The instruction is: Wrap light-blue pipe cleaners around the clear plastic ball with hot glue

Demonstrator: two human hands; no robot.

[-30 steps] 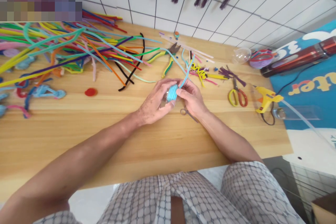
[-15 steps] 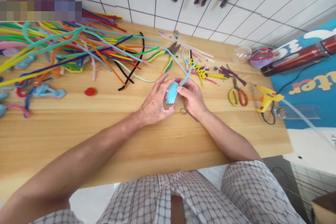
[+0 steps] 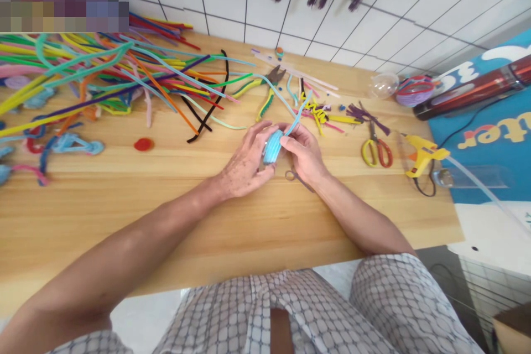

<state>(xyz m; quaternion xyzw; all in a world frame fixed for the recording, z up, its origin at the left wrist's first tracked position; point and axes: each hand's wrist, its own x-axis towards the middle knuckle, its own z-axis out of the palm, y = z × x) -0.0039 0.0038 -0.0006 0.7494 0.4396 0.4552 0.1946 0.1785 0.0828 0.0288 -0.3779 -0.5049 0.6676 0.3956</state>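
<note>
Between my two hands is a small clear object wrapped in light blue pipe cleaner [image 3: 273,147]. My left hand [image 3: 248,161] grips it from the left, fingers over the far side and thumb at the near edge. My right hand [image 3: 305,150] pinches the loose light blue pipe cleaner end [image 3: 304,109], which sticks up and away past the fingers. The right thumb lies against the coil's right side. A thin dark looped piece [image 3: 291,175] lies on the table beside the right wrist. Most of the clear object is hidden by the windings and fingers.
A heap of coloured pipe cleaners [image 3: 103,74] covers the left back, with a red disc [image 3: 143,144] in front. Pliers [image 3: 270,88] lie beyond my hands. Scissors [image 3: 375,146], a yellow glue gun [image 3: 425,155] and a clear ball [image 3: 385,84] are at right.
The wrapped piece has tilted slightly between my hands, and my left fingers have shifted a little. Both hands keep their hold; the surroundings look the same.
</note>
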